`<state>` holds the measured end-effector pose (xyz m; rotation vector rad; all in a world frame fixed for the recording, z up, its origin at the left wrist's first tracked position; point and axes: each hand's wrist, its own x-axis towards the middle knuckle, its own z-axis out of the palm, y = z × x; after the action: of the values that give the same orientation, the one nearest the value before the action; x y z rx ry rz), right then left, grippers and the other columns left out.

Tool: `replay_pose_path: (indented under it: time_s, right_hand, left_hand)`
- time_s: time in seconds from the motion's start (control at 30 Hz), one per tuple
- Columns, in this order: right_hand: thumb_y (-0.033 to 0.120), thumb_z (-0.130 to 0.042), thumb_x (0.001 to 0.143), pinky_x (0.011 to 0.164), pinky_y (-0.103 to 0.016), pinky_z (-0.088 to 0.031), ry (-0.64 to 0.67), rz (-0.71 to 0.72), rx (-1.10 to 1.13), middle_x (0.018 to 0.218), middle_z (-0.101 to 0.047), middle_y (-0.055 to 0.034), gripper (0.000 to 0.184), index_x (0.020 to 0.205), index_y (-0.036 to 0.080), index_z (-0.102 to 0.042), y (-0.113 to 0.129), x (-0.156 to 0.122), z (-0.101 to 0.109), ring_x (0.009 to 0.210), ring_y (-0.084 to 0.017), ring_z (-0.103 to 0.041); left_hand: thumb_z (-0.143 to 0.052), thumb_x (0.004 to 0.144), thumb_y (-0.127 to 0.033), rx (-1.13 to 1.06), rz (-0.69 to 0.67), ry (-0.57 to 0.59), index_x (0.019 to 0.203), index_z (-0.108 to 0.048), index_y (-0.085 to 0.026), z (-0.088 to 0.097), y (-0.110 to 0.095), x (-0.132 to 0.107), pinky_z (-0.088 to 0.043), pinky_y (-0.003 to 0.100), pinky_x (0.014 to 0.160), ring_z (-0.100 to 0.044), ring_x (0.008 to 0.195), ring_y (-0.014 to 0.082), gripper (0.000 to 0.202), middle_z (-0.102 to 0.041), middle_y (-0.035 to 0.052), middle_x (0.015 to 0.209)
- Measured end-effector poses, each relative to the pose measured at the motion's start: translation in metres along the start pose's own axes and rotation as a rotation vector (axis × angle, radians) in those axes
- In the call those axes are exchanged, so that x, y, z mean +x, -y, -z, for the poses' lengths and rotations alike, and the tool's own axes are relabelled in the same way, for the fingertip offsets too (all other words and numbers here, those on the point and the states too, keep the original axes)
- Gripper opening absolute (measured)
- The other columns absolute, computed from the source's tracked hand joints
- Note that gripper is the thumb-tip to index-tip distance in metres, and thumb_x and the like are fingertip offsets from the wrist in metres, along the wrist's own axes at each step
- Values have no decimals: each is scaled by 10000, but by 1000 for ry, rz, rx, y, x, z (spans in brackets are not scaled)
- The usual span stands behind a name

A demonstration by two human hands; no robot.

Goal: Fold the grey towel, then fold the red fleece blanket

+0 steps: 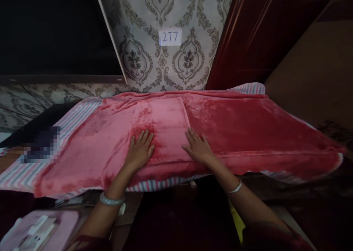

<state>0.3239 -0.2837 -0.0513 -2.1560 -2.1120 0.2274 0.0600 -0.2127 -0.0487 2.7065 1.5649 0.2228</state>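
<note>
A red plush blanket [231, 122] is spread over a striped cloth [82, 109]. In its middle lies a lighter pink folded rectangle [169, 115] of plush fabric. My left hand [140, 150] rests flat on the left part of that rectangle, fingers apart. On the right, my right hand [198, 146] lies flat at the rectangle's right edge, its fingertips touching the fabric. Neither hand grips anything. A pale bangle is on my left wrist and a thin silver one on my right.
Behind the blanket stands a patterned wall with a paper label [170, 36] reading 277. A large dark screen [55, 34] is at the back left. A dark red wooden panel [248, 30] and a brown cardboard surface [311, 71] flank the right. A pink stool [63, 221] is low at left.
</note>
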Motion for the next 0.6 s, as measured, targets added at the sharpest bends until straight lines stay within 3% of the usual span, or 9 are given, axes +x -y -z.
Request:
replay_pose_path:
  time_s: [0.17, 0.27, 0.33, 0.47, 0.53, 0.6]
  right_hand:
    - [450, -401, 1005, 1235, -503, -259, -80, 7, 101, 1619, -358, -160, 653, 1557, 99, -402, -35, -8, -7, 1523, -268, -297]
    - [412, -451, 978, 1163, -490, -395, -173, 3, 192, 1499, -529, -185, 598, 1491, 109, -506, -47, 1, 1, 1391, -306, -505]
    - [378, -466, 967, 1114, -495, -453, -272, 16, 236, 1422, -603, -182, 543, 1437, 125, -569, -47, 14, 10, 1306, -320, -583]
    - [282, -486, 948, 1121, -483, -456, -370, 226, 292, 1356, -655, -166, 434, 1312, 132, -670, -18, 53, 28, 1278, -293, -608]
    - [223, -506, 934, 1143, -468, -439, -339, 332, 291, 1378, -641, -166, 431, 1320, 123, -666, 8, 78, 35, 1302, -271, -592]
    - [157, -518, 914, 1170, -439, -413, -279, 414, 259, 1427, -605, -157, 465, 1362, 122, -640, 36, 104, 41, 1342, -246, -561]
  left_hand:
    - [-474, 969, -391, -243, 10, -87, 1492, -500, -165, 3, 12, -5, -165, 610, 1244, -255, 1542, 306, 571, -335, 156, 1636]
    - [-586, 905, -449, -606, 205, -253, 1445, -555, -170, 10, 33, -15, -234, 548, 1244, -318, 1517, 314, 608, -404, 162, 1603]
    - [-663, 858, -478, -966, 394, -341, 1434, -561, -171, 16, 46, -26, -351, 487, 1204, -458, 1436, 311, 660, -516, 168, 1524]
    - [-847, 716, -443, -1553, 658, -311, 1460, -519, -165, 26, 54, -46, -540, 409, 1031, -680, 1177, 292, 858, -683, 168, 1324]
    - [-905, 643, -417, -1647, 690, -283, 1425, -552, -154, 29, 50, -52, -552, 381, 1008, -689, 1157, 294, 898, -702, 162, 1292]
    - [-920, 610, -455, -1680, 632, -236, 1365, -605, -130, 31, 43, -55, -545, 371, 1019, -678, 1178, 311, 881, -709, 167, 1277]
